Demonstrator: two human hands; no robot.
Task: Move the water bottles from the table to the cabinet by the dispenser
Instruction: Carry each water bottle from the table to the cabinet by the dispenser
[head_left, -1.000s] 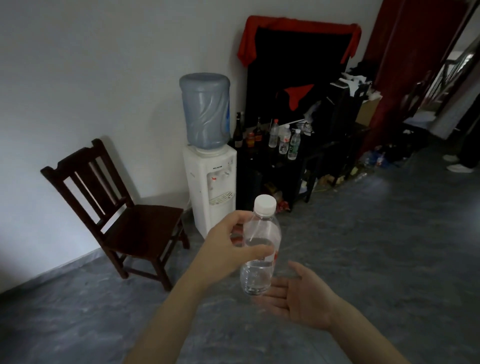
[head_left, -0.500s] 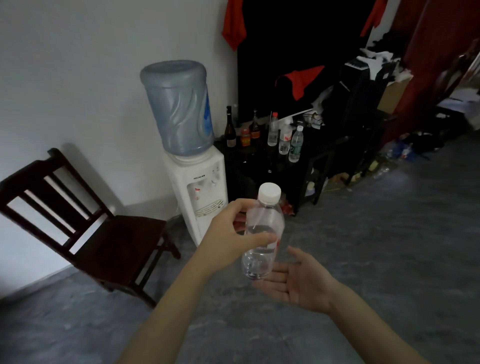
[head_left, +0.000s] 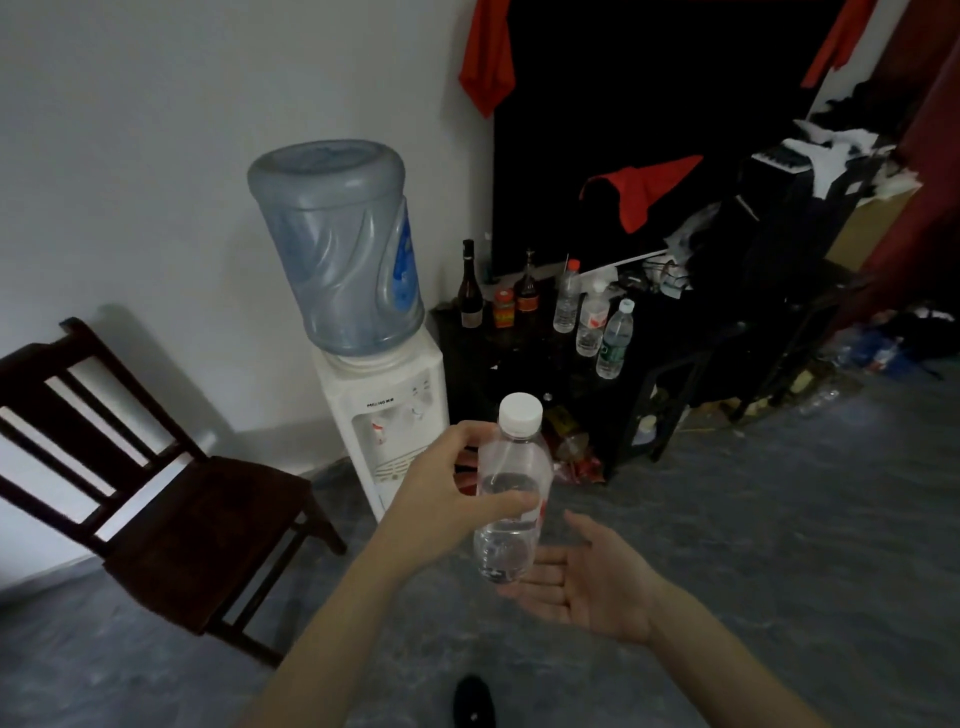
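My left hand (head_left: 447, 499) grips a clear water bottle (head_left: 511, 493) with a white cap, held upright in front of me. Just below and right of the bottle's base, my right hand (head_left: 587, 582) lies open, palm up, with straight fingers. Ahead stands the white water dispenser (head_left: 387, 415) with a blue jug (head_left: 337, 244) on top. Right of it is the dark cabinet (head_left: 540, 364), where three clear water bottles (head_left: 592, 319) stand on top beside dark glass bottles (head_left: 470, 291).
A dark wooden chair (head_left: 171, 499) stands at the left against the white wall. Black and red cloth hangs behind the cabinet, with cluttered dark shelves (head_left: 779, 234) to the right. Litter lies on the grey floor by the cabinet's foot. A dark shoe (head_left: 472, 701) shows at the bottom.
The dispenser and cabinet have grown larger and nearer as I walk toward them. Both hands keep the same pose around the bottle.
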